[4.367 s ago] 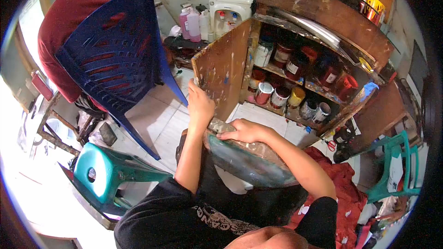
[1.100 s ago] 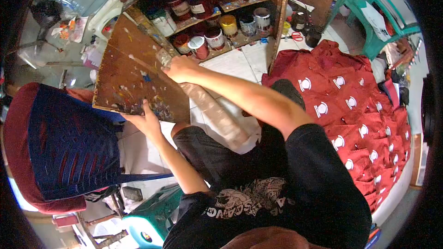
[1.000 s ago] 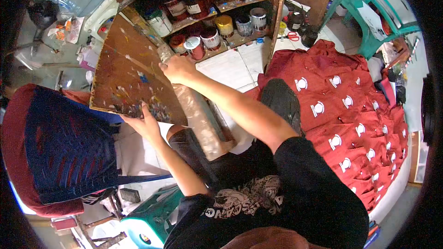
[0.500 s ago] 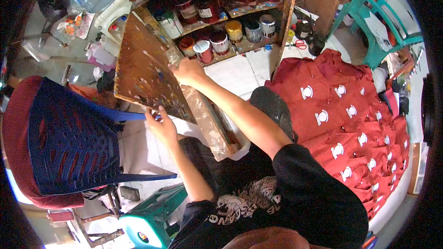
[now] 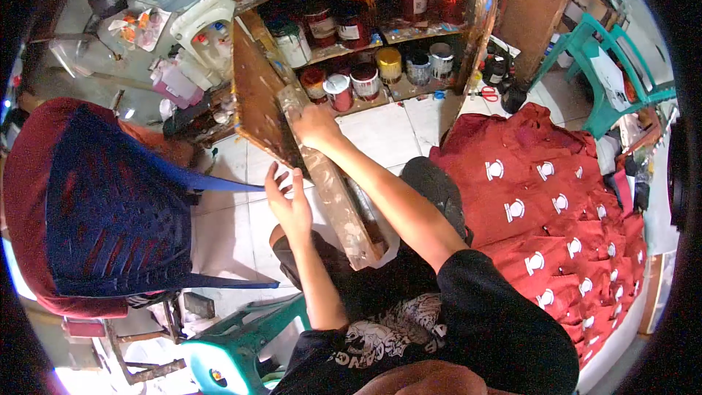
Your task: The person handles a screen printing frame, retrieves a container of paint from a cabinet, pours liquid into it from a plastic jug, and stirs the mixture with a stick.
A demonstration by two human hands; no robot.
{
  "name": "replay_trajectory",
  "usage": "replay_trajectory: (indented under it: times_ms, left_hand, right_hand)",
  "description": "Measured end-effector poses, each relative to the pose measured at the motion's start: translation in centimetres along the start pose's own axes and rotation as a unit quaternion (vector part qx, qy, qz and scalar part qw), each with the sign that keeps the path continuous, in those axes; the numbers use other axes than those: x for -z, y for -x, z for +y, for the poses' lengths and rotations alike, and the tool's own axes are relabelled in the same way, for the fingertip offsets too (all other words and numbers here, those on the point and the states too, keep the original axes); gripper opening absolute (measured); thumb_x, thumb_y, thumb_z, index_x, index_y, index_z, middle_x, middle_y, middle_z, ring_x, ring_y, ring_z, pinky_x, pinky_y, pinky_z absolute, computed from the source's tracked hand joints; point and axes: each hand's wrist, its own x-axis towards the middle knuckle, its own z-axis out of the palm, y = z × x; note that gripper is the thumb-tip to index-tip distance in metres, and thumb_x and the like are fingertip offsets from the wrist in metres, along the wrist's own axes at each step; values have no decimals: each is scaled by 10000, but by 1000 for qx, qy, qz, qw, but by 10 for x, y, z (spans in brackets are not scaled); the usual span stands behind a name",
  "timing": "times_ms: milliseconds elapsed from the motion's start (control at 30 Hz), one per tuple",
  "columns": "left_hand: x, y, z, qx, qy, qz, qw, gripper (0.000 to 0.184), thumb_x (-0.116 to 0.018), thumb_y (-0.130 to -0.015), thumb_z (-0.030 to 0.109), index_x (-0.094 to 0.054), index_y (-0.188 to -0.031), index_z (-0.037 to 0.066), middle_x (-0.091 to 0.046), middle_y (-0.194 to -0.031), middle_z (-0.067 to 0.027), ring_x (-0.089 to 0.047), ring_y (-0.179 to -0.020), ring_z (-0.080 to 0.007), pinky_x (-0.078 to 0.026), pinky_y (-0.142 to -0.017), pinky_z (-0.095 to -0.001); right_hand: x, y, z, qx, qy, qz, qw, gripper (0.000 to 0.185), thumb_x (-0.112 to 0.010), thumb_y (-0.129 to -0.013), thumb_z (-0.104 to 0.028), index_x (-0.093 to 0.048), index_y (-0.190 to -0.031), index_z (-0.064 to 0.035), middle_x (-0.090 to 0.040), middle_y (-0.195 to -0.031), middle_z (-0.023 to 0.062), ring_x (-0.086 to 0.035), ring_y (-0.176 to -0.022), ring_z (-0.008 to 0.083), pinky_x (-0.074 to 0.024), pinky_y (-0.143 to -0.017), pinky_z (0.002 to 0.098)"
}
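Observation:
My left hand [image 5: 291, 201] has its fingers apart at the lower corner of a paint-spattered wooden cabinet door [image 5: 259, 106]. The door hangs partly open from a cabinet holding paint cans [image 5: 363, 82] on two shelves. My right hand [image 5: 317, 128] is closed on the upper part of a long, paint-stained wooden frame [image 5: 338, 208], which slants down toward my lap. The far side of that frame is partly hidden by my right forearm.
At left a person in a dark red top sits on a blue plastic chair [image 5: 121, 212]. A green stool [image 5: 248, 333] stands below it. Red printed shirts [image 5: 541, 205] lie spread at right, near a green chair [image 5: 596, 73]. A water dispenser [image 5: 201, 29] stands at upper left.
The cabinet door has swung toward the cabinet and now shows edge-on. My left hand moved right with it. My right hand keeps hold of the frame, which earlier lay across my lap.

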Motion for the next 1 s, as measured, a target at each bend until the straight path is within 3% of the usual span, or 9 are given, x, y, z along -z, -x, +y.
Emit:
replay_trajectory:
  times_ms: [200,300,500,567,633,767,833,867,1000]
  left_hand:
    - [-3,19,32,-29,20,-136,990,890,-791,-862,214,-299,-1571,-6,-432,-1552,-219,-414,-1449,-348,-362,-1138,-480]
    - [-8,25,49,-23,-23,-144,989,1140,-871,-765,203,-135,-1603,-32,-365,-1580,-265,-360,-1481,-362,-344,-1157,-491]
    - [-30,19,59,-15,-60,-146,987,1209,-856,-726,135,-42,-1601,-49,-279,-1605,-277,-330,-1491,-380,-338,-1185,-501]
    - [-30,14,65,-5,-60,-141,988,1183,-833,-724,108,-59,-1606,-42,-310,-1588,-275,-357,-1472,-382,-357,-1175,-494]
    - [-32,1,68,12,-35,-133,990,1145,-807,-708,93,-92,-1579,-110,-305,-1569,-338,-324,-1481,-430,-283,-1222,-477]
    - [-25,7,78,87,-23,-138,986,1086,-793,-710,79,-150,-1574,-57,-376,-1519,-306,-410,-1410,-411,-340,-1193,-468]
    - [-28,3,80,113,-55,-141,982,1111,-798,-702,69,-118,-1572,-57,-370,-1509,-306,-416,-1399,-411,-341,-1191,-468]
    - [-26,8,84,118,-63,-135,982,1111,-798,-702,69,-118,-1572,-57,-370,-1509,-306,-416,-1399,-411,-341,-1191,-468]
    - [-25,13,87,129,-101,-137,977,1168,-825,-673,94,-83,-1564,-48,-357,-1497,-315,-402,-1402,-411,-336,-1184,-482]
  right_hand:
    - [15,9,-5,-3,3,-15,1000,552,-545,-1004,-395,-719,-971,128,-677,-991,381,-664,-1036,530,-500,-960,575]
    - [15,10,2,-6,-26,38,999,528,-557,-997,-379,-715,-954,123,-677,-990,381,-657,-1035,535,-497,-945,585]
    - [25,-6,20,-6,-53,13,999,520,-497,-1030,-353,-676,-1087,132,-650,-1084,408,-611,-1096,554,-468,-963,582]
    - [40,-25,33,37,-90,-86,992,501,-540,-1023,-422,-742,-1011,36,-697,-1033,336,-666,-1006,488,-505,-899,533]
    - [85,-72,37,-60,-116,-76,989,499,-582,-1008,-444,-759,-930,16,-715,-988,305,-700,-938,428,-533,-812,489]
    - [150,-205,85,51,6,227,973,444,-722,-908,-415,-741,-1008,18,-731,-926,255,-712,-885,402,-539,-774,480]
    - [176,-292,110,45,204,310,928,599,-715,-884,-484,-698,-1191,30,-719,-1102,288,-685,-1047,454,-520,-966,510]
    - [201,-319,102,-63,222,111,967,722,-647,-898,-590,-645,-1332,-13,-657,-1287,299,-625,-1218,447,-465,-1076,515]
    - [172,-485,166,232,261,208,914,825,-566,-913,-704,-490,-1515,-146,-458,-1575,167,-464,-1424,361,-386,-1178,491]
